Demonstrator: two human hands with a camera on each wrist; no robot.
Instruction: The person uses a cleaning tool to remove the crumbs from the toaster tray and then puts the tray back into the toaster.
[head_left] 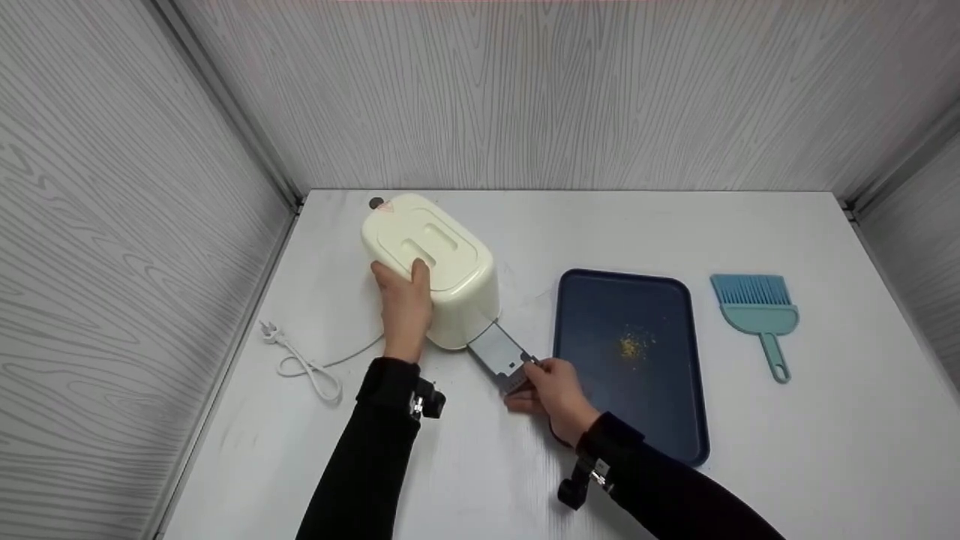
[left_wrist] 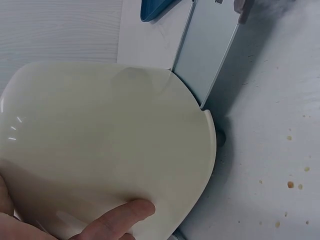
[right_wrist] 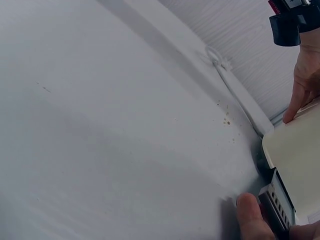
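A cream toaster [head_left: 469, 304] stands at the left middle of the table, with two long recesses on its top. My left hand [head_left: 405, 307] grips its near left corner, thumb and fingers spread against the shell; in the left wrist view a fingertip [left_wrist: 142, 209] presses on the smooth cream side. A grey metal crumb tray [head_left: 496, 351] sticks partway out of the toaster's near right end. My right hand [head_left: 551, 394] pinches the outer end of this tray, thumb on top and fingers below; its slotted end [right_wrist: 276, 207] shows between thumb and fingers.
A dark blue baking tray [head_left: 630, 405] with yellowish crumbs [head_left: 631, 346] lies to the right. Beyond it is a teal brush with dustpan [head_left: 759, 319]. The white power cord [head_left: 311, 367] and plug lie at left. Brown crumbs [left_wrist: 290, 185] dot the table beside the toaster.
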